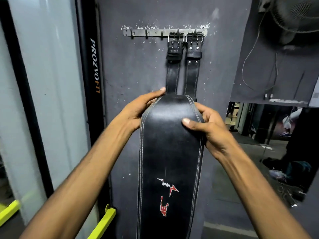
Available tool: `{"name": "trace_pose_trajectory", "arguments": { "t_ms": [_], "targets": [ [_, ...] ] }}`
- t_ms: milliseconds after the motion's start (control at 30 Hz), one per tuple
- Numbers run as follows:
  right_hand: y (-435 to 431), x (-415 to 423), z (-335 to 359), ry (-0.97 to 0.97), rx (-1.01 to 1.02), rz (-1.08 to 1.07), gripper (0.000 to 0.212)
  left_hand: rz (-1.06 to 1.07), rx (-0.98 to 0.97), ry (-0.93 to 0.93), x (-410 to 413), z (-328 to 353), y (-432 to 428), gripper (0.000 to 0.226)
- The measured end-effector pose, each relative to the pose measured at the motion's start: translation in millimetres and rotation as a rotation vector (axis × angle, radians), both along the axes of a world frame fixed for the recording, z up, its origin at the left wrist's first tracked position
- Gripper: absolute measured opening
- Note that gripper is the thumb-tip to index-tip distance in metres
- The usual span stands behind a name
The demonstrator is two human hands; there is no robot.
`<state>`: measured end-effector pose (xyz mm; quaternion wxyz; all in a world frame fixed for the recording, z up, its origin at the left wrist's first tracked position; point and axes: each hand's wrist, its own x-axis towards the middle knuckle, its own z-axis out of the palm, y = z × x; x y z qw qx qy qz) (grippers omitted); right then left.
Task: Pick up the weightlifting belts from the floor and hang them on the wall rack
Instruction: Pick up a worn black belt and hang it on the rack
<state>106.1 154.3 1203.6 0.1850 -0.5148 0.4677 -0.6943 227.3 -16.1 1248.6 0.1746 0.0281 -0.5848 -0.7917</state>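
Note:
A wide black leather weightlifting belt [170, 152] with white stitching and a red logo hangs down in front of me. My left hand [138, 111] grips its upper left edge and my right hand [205, 128] grips its upper right edge, thumb on the face. On the dark wall a metal hook rack [155, 32] carries two black belts by their buckles, one [173, 66] left of the other [192, 66], on its right-hand hooks. Three hooks on the rack's left part are bare. The held belt's top end hides the lower parts of the hung belts.
A black machine upright marked PROZVOFIT [94, 66] stands left of the wall, with yellow-green bars [105, 219] low down. A wall fan [296, 16] with a dangling cable sits upper right. A mirror [276, 144] lower right reflects the gym floor.

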Motion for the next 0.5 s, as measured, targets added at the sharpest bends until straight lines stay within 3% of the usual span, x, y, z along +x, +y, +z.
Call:
{"name": "trace_pose_trajectory", "arguments": {
  "t_ms": [67,167,333,433,500],
  "targets": [
    [-0.9,7.3,-3.0,-0.043,0.03,-0.003,0.041,0.061,-0.064,0.019,4.3,-1.9,0.2,0.02],
    [-7.4,10.4,5.3,-0.18,0.124,0.036,0.016,0.238,-0.32,0.107,12.6,-11.0,-0.3,0.015],
    [-34.6,7.9,28.1,-0.408,0.194,-0.024,0.059,0.244,-0.554,0.197,32.9,-36.1,0.7,0.025],
    [-47.8,14.7,40.5,-0.458,0.164,-0.077,0.018,0.229,-0.67,0.217,40.2,-55.4,-0.3,0.019],
    [-53.6,19.9,42.5,-0.435,0.166,-0.141,0.01,0.229,-0.709,0.223,41.8,-68.3,-7.1,0.015]
  ]
}}
